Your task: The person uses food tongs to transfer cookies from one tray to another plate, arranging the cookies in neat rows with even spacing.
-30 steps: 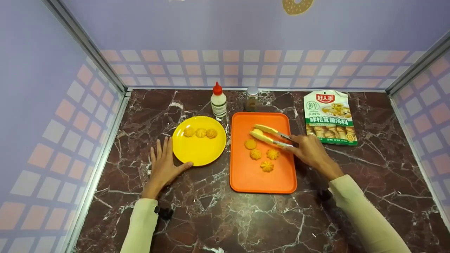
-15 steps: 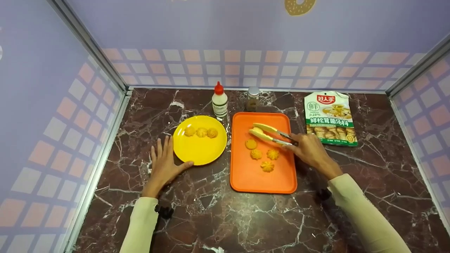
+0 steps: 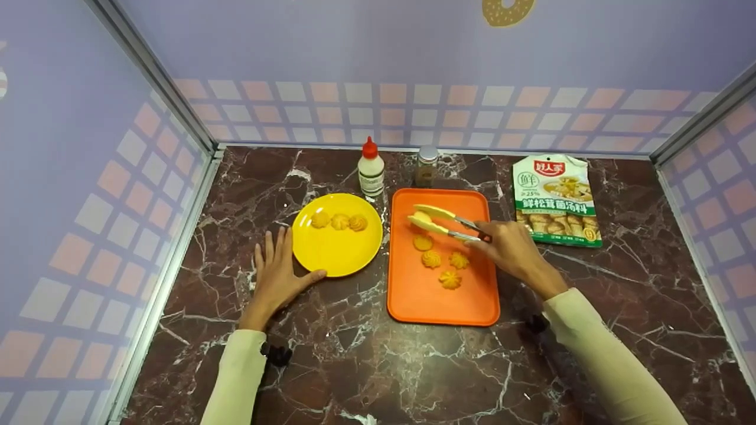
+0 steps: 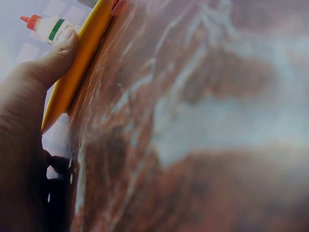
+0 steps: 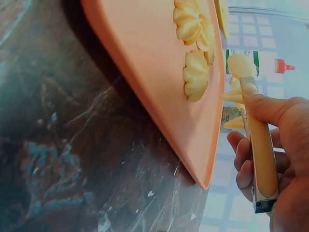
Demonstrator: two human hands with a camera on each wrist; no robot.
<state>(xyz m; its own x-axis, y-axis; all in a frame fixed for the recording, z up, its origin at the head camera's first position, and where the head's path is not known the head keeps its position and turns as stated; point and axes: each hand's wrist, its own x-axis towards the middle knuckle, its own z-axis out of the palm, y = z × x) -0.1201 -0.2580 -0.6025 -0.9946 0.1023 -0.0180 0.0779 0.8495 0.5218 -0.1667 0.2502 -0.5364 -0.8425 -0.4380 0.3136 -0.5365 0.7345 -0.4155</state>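
Observation:
My left hand point(image 3: 276, 280) lies with fingers spread beside the yellow plate point(image 3: 336, 254). Its thumb rests on the near rim, as the left wrist view confirms. Three piped cookies point(image 3: 340, 222) sit in a row on that plate. My right hand point(image 3: 512, 248) grips a pair of tongs point(image 3: 452, 225) with yellow tips, handle seen close in the right wrist view. Between the tips is a round cookie point(image 3: 422, 217), partly hidden, over the upper left of the orange tray point(image 3: 437, 307). Several more cookies point(image 3: 450, 280) lie on the tray below the tongs.
Behind the plate stands a red-capped squeeze bottle point(image 3: 371, 171). A small jar point(image 3: 426, 168) with a silvery lid is behind the tray. Right of the tray lies a green and white food pouch point(image 3: 555, 200). Patterned walls point(image 3: 413, 59) enclose the marbled tabletop point(image 3: 366, 366).
My right hand has moved slightly left with the tongs, and the cookie between their tips has shifted left too. The left hand stays at the plate.

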